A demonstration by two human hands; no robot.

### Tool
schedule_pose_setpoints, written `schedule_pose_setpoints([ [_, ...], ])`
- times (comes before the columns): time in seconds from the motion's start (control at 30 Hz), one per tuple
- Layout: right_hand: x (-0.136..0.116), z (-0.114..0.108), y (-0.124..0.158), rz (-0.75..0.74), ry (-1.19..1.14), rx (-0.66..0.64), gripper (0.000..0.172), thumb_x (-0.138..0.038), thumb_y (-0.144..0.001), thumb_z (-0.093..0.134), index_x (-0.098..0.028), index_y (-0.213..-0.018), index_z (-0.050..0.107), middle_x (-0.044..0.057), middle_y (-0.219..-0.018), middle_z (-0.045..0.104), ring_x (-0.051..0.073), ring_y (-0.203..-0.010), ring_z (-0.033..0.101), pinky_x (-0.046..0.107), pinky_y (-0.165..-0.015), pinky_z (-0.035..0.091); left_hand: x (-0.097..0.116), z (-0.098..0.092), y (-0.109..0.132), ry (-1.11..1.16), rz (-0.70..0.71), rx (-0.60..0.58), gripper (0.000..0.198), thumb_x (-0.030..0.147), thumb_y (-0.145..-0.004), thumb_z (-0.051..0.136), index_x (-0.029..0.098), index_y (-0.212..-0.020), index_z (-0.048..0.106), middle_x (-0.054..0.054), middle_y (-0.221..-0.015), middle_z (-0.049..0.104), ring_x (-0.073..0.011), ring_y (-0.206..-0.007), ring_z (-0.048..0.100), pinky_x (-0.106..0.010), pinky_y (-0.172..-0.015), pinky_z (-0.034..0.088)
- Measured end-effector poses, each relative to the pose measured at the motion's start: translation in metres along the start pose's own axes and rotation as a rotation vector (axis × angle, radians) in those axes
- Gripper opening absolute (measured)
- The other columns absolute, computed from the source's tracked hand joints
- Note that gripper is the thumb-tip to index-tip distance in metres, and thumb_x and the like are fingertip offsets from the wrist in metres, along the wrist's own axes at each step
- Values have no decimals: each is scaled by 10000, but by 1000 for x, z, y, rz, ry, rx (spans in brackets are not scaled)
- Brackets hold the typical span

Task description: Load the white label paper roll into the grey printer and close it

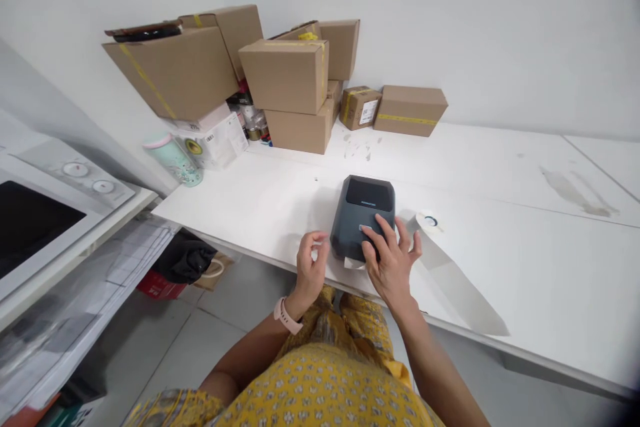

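Note:
A dark grey label printer (354, 220) sits near the table's front edge. A short piece of white label paper (354, 264) sticks out of its front. My right hand (391, 257) rests on the printer's top with fingers spread, one fingertip at the small light button (363, 227). Just left of the printer, my left hand (313, 263) hovers with fingers curled and apart, and nothing shows between them. To the right of the printer lies a roll of white label paper (430, 222), its strip (467, 287) unrolled toward the table edge.
Several cardboard boxes (285, 77) are stacked at the back left, with two smaller ones (411, 110) against the wall. A mint green tumbler (175, 160) stands at the table's left end. A white microwave (55, 193) is on a shelf at far left.

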State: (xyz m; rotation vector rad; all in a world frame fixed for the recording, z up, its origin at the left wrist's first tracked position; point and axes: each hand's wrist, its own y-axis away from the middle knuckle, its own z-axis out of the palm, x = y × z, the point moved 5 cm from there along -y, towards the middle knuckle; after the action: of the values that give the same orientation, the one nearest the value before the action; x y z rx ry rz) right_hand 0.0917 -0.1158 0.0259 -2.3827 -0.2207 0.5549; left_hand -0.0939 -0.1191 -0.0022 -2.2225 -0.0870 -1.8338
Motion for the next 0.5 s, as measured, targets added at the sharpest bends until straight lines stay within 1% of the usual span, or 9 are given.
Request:
schedule_pose_setpoints([
  [0.03,2,0,0,7,-27,-20,270,-326,-986,486,-314,-1186,668,15,-1401,604,291,-1433,367,593,-1179,96,1,4,-2,17,16,-16,336,414,-960,500,225,-1224,589,-79,-1266,619,-195,-1147,576,-330,-995,442],
  [0.07,5,1,1,16,-80,-55,289,-343,-998,459,-318,-1201,662,15,-1417,590,288,-1445,349,589,-1182,109,2,8,-3,33,20,-47,403,421,-968,494,239,-1325,538,-91,-1396,552,-212,-1269,523,-359,-1075,408],
  [0.13,13,1,5,56,-256,-119,354,-396,-1016,385,-315,-1250,638,22,-1489,518,279,-1479,294,569,-1189,163,1,18,-3,58,-3,-131,493,444,-983,472,261,-1440,447,-88,-1531,435,-226,-1412,407,-397,-1174,331],
  [0.17,19,1,8,104,-362,-133,397,-426,-1022,345,-310,-1288,615,27,-1532,465,273,-1491,272,556,-1191,195,1,22,-2,68,-20,-161,515,457,-988,459,266,-1465,421,-82,-1557,404,-227,-1442,371,-404,-1200,304],
  [0.23,31,0,15,256,-557,-121,490,-489,-1023,272,-295,-1388,535,38,-1597,363,266,-1500,261,535,-1196,235,3,26,1,87,-37,-193,540,476,-993,442,275,-1492,390,-68,-1587,366,-227,-1473,328,-406,-1224,276],
  [0.3,40,0,21,425,-687,-96,571,-551,-1013,233,-294,-1491,411,39,-1622,312,269,-1497,274,532,-1207,228,9,26,1,112,-32,-196,554,489,-993,438,286,-1504,374,-51,-1604,342,-227,-1486,307,-396,-1230,272],
  [0.33,41,0,22,481,-727,-95,608,-581,-1005,228,-293,-1527,352,36,-1626,304,271,-1497,276,528,-1212,224,14,25,0,130,-22,-194,553,492,-993,436,287,-1504,379,-46,-1605,342,-227,-1487,306,-389,-1229,275],
  [0.4,41,-2,14,513,-768,-92,669,-631,-986,237,-286,-1557,290,27,-1626,304,275,-1500,267,513,-1220,217,25,24,-9,179,11,-182,541,495,-992,439,271,-1484,416,-49,-1591,371,-227,-1478,329,-377,-1225,283],
  [0.5,40,-8,-18,443,-747,-51,703,-663,-971,243,-280,-1559,290,27,-1622,308,273,-1505,252,493,-1230,201,43,24,-36,289,102,-166,518,495,-987,446,236,-1435,479,-70,-1546,444,-230,-1442,396,-372,-1208,309],
])
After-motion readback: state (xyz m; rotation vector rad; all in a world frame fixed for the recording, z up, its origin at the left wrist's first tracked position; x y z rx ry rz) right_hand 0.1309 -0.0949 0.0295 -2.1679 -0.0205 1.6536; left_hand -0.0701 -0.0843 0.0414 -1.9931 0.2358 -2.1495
